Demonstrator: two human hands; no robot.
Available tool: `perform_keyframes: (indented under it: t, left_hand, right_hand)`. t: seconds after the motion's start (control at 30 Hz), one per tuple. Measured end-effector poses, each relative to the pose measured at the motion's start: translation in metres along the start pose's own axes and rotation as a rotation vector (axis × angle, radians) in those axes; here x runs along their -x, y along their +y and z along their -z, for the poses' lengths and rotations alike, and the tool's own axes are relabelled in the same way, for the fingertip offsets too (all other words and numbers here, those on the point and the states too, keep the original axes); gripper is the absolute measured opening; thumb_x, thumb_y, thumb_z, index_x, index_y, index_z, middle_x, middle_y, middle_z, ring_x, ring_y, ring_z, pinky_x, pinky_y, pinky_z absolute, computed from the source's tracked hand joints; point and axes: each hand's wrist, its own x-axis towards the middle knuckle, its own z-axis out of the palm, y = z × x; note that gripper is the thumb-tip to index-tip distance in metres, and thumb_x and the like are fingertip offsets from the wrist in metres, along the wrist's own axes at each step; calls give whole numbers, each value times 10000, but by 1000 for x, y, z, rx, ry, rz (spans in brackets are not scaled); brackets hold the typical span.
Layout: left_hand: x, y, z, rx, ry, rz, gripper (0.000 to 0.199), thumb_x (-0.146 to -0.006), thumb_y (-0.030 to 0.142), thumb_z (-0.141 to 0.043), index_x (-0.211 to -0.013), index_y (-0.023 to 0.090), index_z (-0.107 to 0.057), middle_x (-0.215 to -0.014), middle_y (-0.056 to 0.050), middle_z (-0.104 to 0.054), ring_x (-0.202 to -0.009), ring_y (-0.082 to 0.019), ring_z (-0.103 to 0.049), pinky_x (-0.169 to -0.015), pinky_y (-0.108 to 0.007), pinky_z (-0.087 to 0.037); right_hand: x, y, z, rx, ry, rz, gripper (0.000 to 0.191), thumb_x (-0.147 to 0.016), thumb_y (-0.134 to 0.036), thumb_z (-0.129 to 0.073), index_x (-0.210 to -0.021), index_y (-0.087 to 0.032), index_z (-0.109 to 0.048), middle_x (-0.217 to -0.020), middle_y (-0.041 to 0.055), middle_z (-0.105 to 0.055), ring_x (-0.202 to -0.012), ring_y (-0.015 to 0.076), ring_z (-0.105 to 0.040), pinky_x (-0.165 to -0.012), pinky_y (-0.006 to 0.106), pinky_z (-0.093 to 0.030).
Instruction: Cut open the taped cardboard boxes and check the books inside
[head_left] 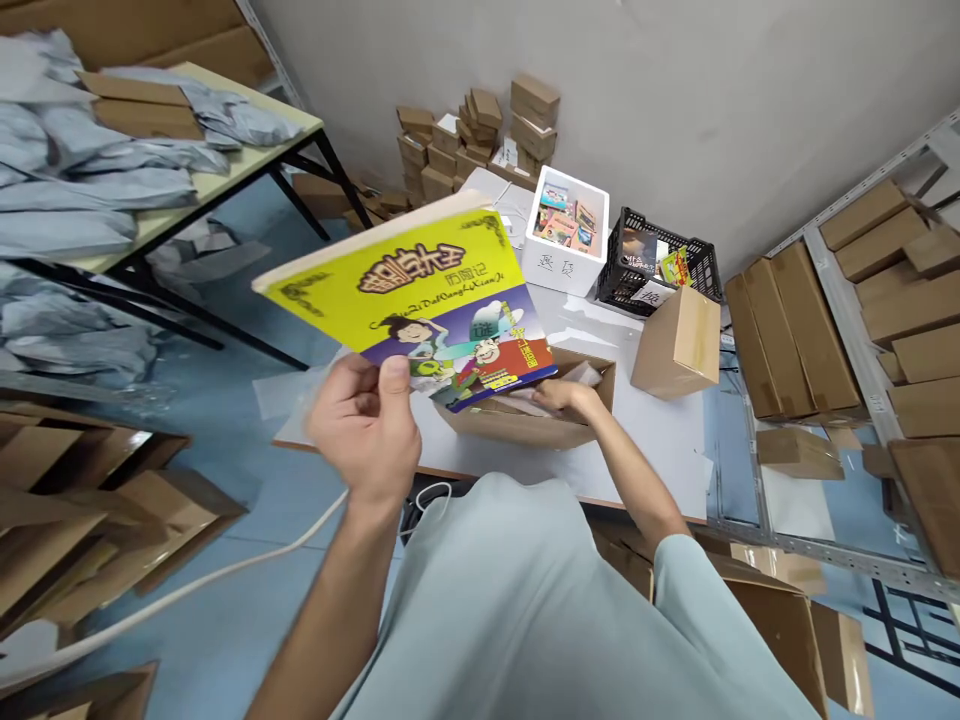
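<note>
My left hand (pixel 369 420) is closed on a book (pixel 427 290) with a yellow and purple cartoon cover, thumb on the front. The book is raised and tilted over the left part of an open cardboard box (pixel 517 428), hiding some of it. My right hand (pixel 564 394) reaches into that box, where pale wrapping material (pixel 583 374) shows. Its fingertips are partly hidden inside, so I cannot tell whether they grip anything.
On the white table (pixel 675 430) stand a closed carton (pixel 677 343), a black crate (pixel 660 262) and a white foam box (pixel 568 232) with small books. Small boxes (pixel 465 140) are stacked behind. Shelves with cartons (pixel 915 280) flank the right; a cable (pixel 225 572) crosses at left.
</note>
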Motion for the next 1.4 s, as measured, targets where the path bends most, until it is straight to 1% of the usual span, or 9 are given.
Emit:
perform_keyframes:
  t: [0.13,0.33,0.47,0.67,0.87,1.03,1.1,1.23,1.4]
  left_hand:
    - [2,-3,-1,34,-70,102,475,-965,714,-846,-967,241,-807,-835,-12,-774,-694,-165,-719,-608,-281,-586]
    - [5,-13,-12,248,-176,353,630,-823,796,-925,-1038,213,-821,-931,-59,-843,-788,-221,-802,-707,-323,-694]
    - [9,-13,-29,241,-298,425,708,-776,826,-932,-1072,191,-827,-942,-84,-858,-827,-249,-828,-754,-330,-711]
    - [19,0,-57,243,-385,387,662,-793,786,-931,-1000,177,-772,-949,-108,-852,-777,-240,-809,-664,-319,-688]
    - [40,30,-78,265,-419,232,541,-874,682,-922,-1052,195,-770,-1053,-119,-871,-931,-275,-860,-853,-383,-738]
    - [30,27,-66,176,-375,52,605,-997,682,-828,-1385,219,-798,-1511,-172,-777,-1481,-337,-714,-1324,-501,-538]
    - [20,17,-60,182,-345,171,768,-910,764,-883,-1421,198,-789,-1524,-203,-766,-1492,-377,-704,-1292,-515,-568]
    - [7,8,-49,261,-527,462,840,-813,835,-921,-1276,138,-858,-1163,-203,-879,-1107,-394,-861,-964,-499,-741]
    - [11,16,-43,278,-517,454,735,-705,755,-1035,-1115,162,-895,-1024,-165,-886,-926,-334,-862,-873,-451,-750]
  right_hand:
    - [14,17,5,-237,151,105,475,-1111,-636,-655,-1192,-209,-850,-1119,78,-910,-1115,283,-841,-1003,359,-654]
    - [94,33,2,-1203,556,370,792,-1006,-874,-665,-1443,-226,-796,-1382,142,-864,-1257,294,-839,-1119,470,-668]
    - [115,26,-11,-1176,687,350,769,-942,-732,-868,-1538,-261,-750,-1452,147,-835,-1313,316,-815,-1138,500,-672]
    - [117,-9,-37,-683,1157,236,574,-1034,-543,-821,-1549,-298,-756,-1697,152,-666,-1593,377,-623,-1364,635,-479]
    - [102,-45,-48,-643,1136,185,618,-1067,-524,-723,-1633,-279,-693,-1720,141,-642,-1577,391,-647,-1352,575,-515]
    - [110,-29,-19,-978,1184,244,427,-1087,-565,-681,-1338,-262,-846,-1267,106,-888,-1129,320,-859,-1055,439,-697]
    - [118,-20,-9,-1135,1108,306,435,-1048,-613,-739,-1225,-236,-863,-1138,83,-896,-1004,288,-854,-920,388,-713]
    - [121,-8,-9,-1311,1021,319,505,-971,-674,-824,-1183,-217,-857,-1063,66,-890,-868,247,-825,-753,329,-687]
    - [107,-2,-21,-1439,930,303,575,-945,-706,-846,-1235,-211,-830,-1083,71,-897,-847,253,-843,-753,351,-711]
